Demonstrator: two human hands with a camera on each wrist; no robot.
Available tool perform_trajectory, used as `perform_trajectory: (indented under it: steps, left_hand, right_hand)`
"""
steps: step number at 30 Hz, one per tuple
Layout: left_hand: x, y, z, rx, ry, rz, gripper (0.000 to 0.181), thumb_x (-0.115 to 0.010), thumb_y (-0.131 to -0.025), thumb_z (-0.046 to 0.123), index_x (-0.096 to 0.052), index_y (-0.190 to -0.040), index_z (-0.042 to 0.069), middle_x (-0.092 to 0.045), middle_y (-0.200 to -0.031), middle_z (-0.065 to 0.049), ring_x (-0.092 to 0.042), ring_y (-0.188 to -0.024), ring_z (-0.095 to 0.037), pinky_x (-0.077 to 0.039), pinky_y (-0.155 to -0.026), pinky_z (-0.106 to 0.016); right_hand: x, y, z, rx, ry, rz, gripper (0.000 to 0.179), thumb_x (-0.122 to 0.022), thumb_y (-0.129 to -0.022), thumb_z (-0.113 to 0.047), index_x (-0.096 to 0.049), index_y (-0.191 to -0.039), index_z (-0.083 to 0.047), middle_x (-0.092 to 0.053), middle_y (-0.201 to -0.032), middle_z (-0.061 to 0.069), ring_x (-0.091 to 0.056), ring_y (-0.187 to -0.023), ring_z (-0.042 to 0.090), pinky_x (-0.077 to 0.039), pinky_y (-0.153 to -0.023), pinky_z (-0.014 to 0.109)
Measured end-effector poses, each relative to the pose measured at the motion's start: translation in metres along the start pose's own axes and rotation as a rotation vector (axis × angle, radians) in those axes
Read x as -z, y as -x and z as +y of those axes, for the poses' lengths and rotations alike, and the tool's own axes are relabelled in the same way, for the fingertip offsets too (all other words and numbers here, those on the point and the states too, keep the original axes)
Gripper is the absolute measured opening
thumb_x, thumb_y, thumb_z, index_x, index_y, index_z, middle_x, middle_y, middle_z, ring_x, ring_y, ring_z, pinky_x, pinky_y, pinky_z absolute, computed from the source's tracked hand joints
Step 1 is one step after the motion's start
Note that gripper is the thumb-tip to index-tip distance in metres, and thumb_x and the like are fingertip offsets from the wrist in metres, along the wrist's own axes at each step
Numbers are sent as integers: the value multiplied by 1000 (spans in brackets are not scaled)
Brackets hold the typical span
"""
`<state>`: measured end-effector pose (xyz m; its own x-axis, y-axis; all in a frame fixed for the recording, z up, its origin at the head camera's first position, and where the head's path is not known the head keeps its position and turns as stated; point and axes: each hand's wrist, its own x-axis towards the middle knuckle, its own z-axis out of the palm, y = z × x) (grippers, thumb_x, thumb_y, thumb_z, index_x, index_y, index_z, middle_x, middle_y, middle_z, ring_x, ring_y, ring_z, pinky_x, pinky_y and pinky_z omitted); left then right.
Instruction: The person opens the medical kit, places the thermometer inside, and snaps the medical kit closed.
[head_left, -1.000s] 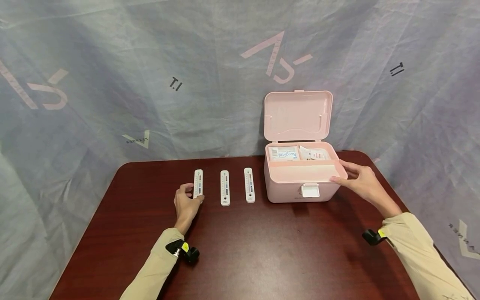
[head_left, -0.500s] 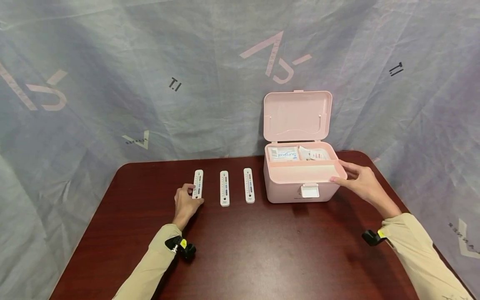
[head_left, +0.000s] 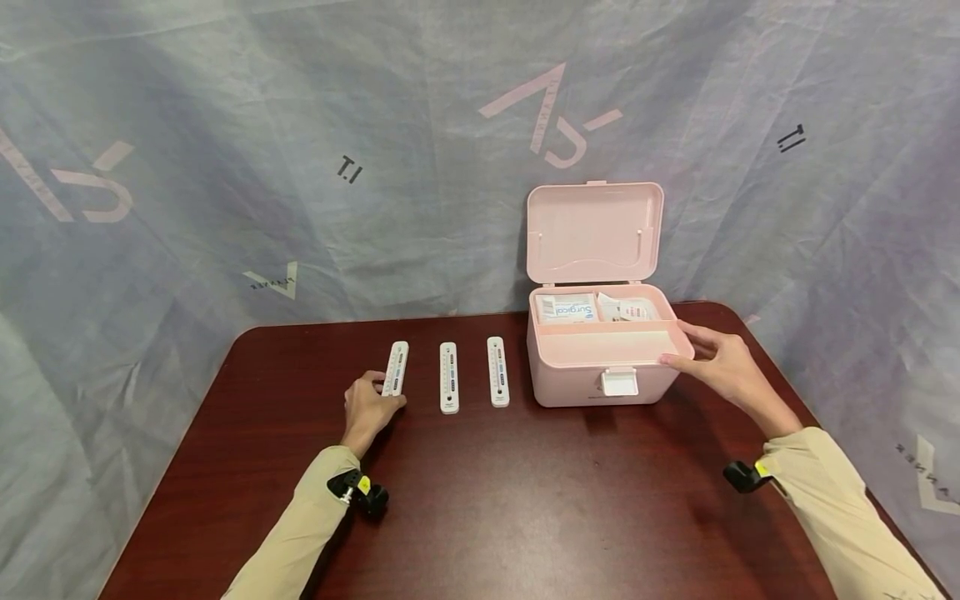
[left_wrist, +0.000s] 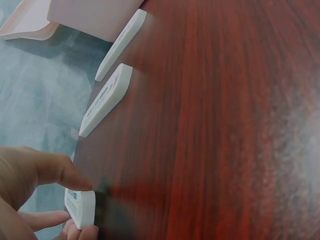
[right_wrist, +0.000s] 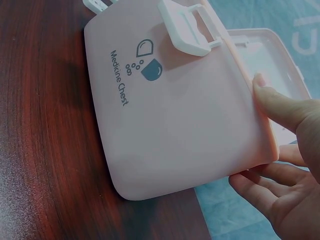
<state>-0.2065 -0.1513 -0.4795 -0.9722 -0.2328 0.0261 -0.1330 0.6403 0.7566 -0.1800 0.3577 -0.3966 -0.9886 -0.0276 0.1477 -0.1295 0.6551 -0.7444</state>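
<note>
In the head view my left hand [head_left: 371, 410] pinches the near end of a white thermometer [head_left: 395, 368], the leftmost of three. The left wrist view has the thumb on one edge of that thermometer [left_wrist: 81, 207] and fingertips on the other. Its top leans right. Two more thermometers lie beside it, one in the middle [head_left: 448, 377] and one to the right [head_left: 498, 372]. My right hand [head_left: 722, 367] holds the right front corner of the pink medicine chest [head_left: 570, 387], thumb at the rim and fingers along the side wall [right_wrist: 185, 145].
The chest's lid [head_left: 594, 233] stands up at the back, against a grey cloth backdrop [head_left: 420, 208]. Inside the chest are a packet marked "Surgical" [head_left: 566, 308] and a white packet [head_left: 626, 309]; a white latch [head_left: 620, 382] hangs in front. Everything stands on a dark red-brown table [head_left: 525, 500].
My left hand has shifted slightly left and towards me. The thermometer in it has turned, its near end swinging left. The right hand and the chest have stayed in place.
</note>
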Motion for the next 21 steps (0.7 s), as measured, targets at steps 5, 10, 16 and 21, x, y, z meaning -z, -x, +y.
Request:
perform_trajectory:
  steps: [5, 10, 16, 21]
  left_hand:
    - [0, -1, -3, 15, -7, -11, 53, -76, -71, 16, -61, -118, -3, -65, -101, -20, -59, -87, -31, -47, -76, -43]
    - [3, -2, -4, 13, 9, -12, 48, -75, -71, 17, -63, -114, -3, -65, -101, -19, -58, -90, -30, -46, -77, -41]
    - [6, -2, -5, -1, 21, -13, 47, -74, -71, 18, -65, -113, -1, -65, -101, -17, -58, -88, -28, -44, -74, -37]
    - [7, 0, 0, -16, 19, -26, 46, -73, -70, 17, -66, -113, 2, -65, -102, -15, -58, -88, -26, -44, -73, -35]
  right_hand:
    - [0, 0, 0, -2, 2, 0, 76, -76, -80, -32, -43, -139, 0, -48, -134, 26, -56, -108, 40, -47, -66, 10]
    - [0, 0, 0, 1, -3, 3, 75, -76, -79, -32, -44, -139, -1, -48, -134, 26, -56, -109, 38, -47, -66, 10]
    - [-1, 0, 0, 2, -5, -2, 75, -76, -79, -33, -44, -140, -2, -47, -135, 25, -56, -110, 39, -46, -67, 9]
    - [0, 0, 0, 8, -3, 2, 75, -77, -79, -32, -44, -140, -1, -47, -135, 25, -56, -110, 39, -46, -67, 9]
